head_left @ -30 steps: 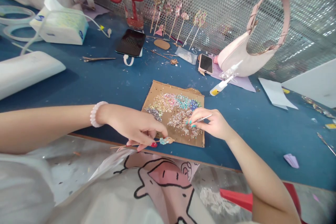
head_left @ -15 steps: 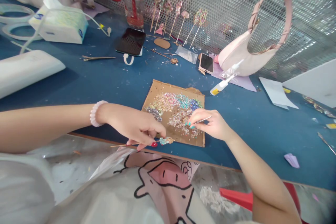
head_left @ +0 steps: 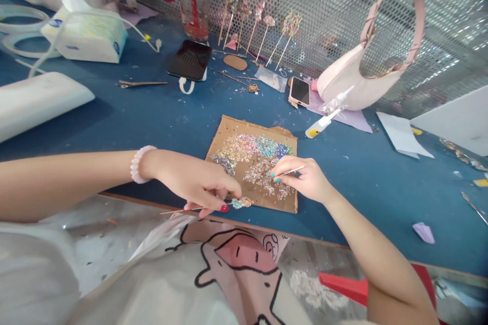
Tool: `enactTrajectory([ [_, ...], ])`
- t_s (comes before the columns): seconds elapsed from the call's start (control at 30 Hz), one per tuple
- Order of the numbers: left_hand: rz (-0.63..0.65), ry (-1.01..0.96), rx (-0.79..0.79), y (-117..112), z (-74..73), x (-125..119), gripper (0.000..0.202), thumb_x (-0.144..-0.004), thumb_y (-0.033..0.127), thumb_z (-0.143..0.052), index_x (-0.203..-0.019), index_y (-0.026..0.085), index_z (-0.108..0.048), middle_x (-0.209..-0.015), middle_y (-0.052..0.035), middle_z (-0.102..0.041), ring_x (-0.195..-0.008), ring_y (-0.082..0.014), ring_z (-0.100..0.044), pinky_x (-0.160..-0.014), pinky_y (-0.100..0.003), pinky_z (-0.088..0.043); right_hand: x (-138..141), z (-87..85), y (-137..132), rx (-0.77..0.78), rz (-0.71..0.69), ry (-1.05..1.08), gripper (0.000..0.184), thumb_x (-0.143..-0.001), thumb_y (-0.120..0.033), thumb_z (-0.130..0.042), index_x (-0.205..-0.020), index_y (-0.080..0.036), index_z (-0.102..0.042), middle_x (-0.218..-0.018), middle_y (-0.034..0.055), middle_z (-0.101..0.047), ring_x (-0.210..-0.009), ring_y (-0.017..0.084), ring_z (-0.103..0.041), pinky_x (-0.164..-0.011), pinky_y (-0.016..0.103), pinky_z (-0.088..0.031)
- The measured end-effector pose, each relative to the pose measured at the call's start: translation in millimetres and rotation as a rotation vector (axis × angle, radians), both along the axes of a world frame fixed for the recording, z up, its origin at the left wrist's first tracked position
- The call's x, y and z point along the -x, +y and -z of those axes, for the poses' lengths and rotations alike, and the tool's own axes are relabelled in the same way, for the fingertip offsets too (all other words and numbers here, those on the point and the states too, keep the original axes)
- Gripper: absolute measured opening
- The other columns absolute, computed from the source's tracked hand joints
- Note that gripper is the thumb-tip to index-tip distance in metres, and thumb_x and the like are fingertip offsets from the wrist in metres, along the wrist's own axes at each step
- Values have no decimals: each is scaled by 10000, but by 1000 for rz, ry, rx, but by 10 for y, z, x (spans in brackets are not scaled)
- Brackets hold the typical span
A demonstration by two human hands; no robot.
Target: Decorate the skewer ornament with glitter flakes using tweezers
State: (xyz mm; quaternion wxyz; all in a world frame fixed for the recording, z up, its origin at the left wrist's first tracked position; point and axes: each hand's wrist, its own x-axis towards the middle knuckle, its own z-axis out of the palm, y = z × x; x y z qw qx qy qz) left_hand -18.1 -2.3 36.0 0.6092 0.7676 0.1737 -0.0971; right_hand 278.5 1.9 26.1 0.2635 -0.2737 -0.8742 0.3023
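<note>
A thin, brown, wooden-looking stick (head_left: 173, 212) is clamped in the fingers of the left hand (head_left: 200, 180); its turquoise-and-orange, glittering, lumpy head (head_left: 241, 203) is held just beyond the fingertips. Light, stiff handling may be expected, with the encrusted head probably fragile, so the bare shaft is best gripped. By the right hand (head_left: 307, 179) a slim, silvery, metal-looking tool (head_left: 293, 170) is pinched, beside pale, shiny loose chips (head_left: 259, 172); whether any is held at its tip cannot be told.
</note>
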Motion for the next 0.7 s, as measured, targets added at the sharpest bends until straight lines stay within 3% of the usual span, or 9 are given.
enactTrajectory([
  [0.1,31,-100,-21,-5,49,11,301,-871,241,-610,-1163,289,-552,-695,60,-716,-413,-105,-571,-391,-184,-402,-9,-13,-3,-4,-5,2,102,-938,-260,-662,-871,-227,-731,-838,30,-750,-756,143,-706,-686,270,-553],
  [0.33,25,-90,7,17,142,19,405,-847,274,-663,-1231,341,-555,-712,77,-725,-435,-114,-582,-401,-196,-410,-23,-14,-2,-7,-14,-11,107,-939,-264,-660,-868,-228,-732,-827,29,-750,-738,144,-704,-665,269,-553],
  [0.53,8,-95,16,8,63,13,306,-894,295,-629,-1194,304,-573,-689,73,-712,-414,-97,-563,-394,-175,-378,-40,-10,5,-13,1,-19,110,-939,-266,-657,-864,-227,-728,-830,31,-745,-754,151,-711,-686,275,-557],
  [0.7,18,2,15,2,-70,-9,247,-937,219,-532,-1183,229,-559,-719,44,-717,-444,-95,-585,-425,-167,-409,-47,-5,6,-16,5,-25,118,-943,-272,-650,-865,-230,-728,-826,31,-744,-757,156,-709,-692,280,-556],
])
